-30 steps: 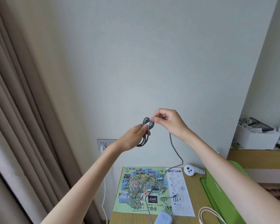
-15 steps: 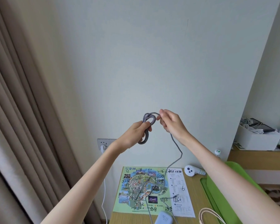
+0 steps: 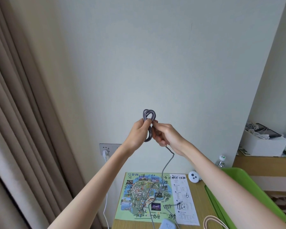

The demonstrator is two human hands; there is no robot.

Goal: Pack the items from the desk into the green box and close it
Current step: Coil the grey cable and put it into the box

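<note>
Raised in front of the wall, my left hand point(image 3: 139, 133) grips a small coil of grey braided cable point(image 3: 148, 115), whose loops stick out above and below my fingers. My right hand point(image 3: 166, 134) is right beside it, fingers curled round the same cable just past the coil. The free length of cable hangs from my right hand down to the desk and trails over a colourful map sheet point(image 3: 139, 194). The open green box point(image 3: 248, 195) lies at the desk's right side, partly hidden behind my right forearm.
On the wooden desk point(image 3: 200, 202) are a white round device point(image 3: 193, 176), a pale blue item point(image 3: 167, 225) at the front edge and a beige cord loop point(image 3: 211, 221). A wall socket point(image 3: 106, 148) with a white plug sits left. A shelf holds a white box point(image 3: 262, 144).
My right hand has come down from above the coil and closed in against my left hand, gripping the cable lower. The coil now stands higher above my left fingers.
</note>
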